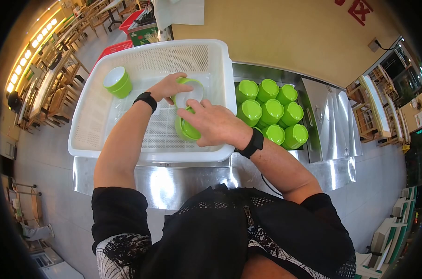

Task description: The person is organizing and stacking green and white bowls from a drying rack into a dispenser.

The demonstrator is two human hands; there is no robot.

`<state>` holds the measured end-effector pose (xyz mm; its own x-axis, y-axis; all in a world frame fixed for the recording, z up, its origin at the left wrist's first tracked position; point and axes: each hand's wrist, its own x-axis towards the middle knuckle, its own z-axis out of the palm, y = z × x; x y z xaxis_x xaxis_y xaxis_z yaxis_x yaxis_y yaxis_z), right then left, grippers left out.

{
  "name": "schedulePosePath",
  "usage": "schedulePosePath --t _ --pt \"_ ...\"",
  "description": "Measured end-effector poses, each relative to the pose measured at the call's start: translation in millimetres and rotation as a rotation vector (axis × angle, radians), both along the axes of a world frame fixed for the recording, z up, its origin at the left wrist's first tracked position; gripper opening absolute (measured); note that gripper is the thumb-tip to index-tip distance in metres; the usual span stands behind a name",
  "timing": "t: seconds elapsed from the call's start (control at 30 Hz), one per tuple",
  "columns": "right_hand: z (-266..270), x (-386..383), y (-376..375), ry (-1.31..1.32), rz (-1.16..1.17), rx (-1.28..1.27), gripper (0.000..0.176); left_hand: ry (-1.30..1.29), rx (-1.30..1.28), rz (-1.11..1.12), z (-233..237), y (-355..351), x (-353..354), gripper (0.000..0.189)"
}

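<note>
A large white perforated crate (pixel 87 125) stands on a steel counter. Inside it my left hand (pixel 168 86) grips the rim of a green cup with a white inside (pixel 191 91), lying tilted. My right hand (pixel 213 123) closes over a second green cup (pixel 187 129) just in front of the first. Another green cup (pixel 118 82) lies on its side at the crate's far left corner. Both wrists carry black bands.
Several upside-down green cups (pixel 270 113) stand packed together right of the crate on the steel counter (pixel 174 181). A steel lid or tray (pixel 329 121) lies further right. Red baskets (pixel 115 49) sit beyond the crate. Chairs and tables fill the room at left.
</note>
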<state>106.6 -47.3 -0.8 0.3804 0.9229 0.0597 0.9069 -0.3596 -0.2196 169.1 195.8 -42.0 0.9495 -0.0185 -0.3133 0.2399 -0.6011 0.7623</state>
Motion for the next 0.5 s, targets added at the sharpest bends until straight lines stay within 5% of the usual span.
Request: schedulePosePath --t 0.3,0.5 --pt "-5 1 -1 -0.019 0.009 0.068 0.073 -0.082 -0.541 0.301 2 26 -3 0.069" --pt "-6 2 -1 -0.022 0.011 0.080 0.075 -0.100 -0.527 0.366 8 25 -3 0.065"
